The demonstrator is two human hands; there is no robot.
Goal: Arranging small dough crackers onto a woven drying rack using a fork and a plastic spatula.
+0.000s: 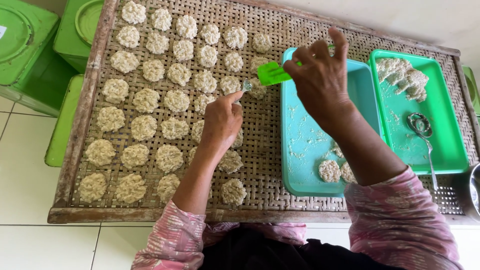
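My left hand [221, 121] hovers over the woven bamboo tray [270, 165] and pinches a small metal utensil [246, 86] by its end. My right hand [320, 75] is above the teal plastic tray [305, 150] and holds a green plastic spatula [272, 73] with its blade pointing left over the woven tray. Several rows of round, pale rice-cracker patties [146, 100] lie across the woven tray. Two more patties [330, 171] sit at the near end of the teal tray.
A green tray [440, 130] at the right holds a mound of pale dough [402, 75] and a metal ring mould with a long handle [422, 131]. Green tin boxes [25, 55] stand at the left on a white tiled floor. A metal bowl edge [475, 190] shows at far right.
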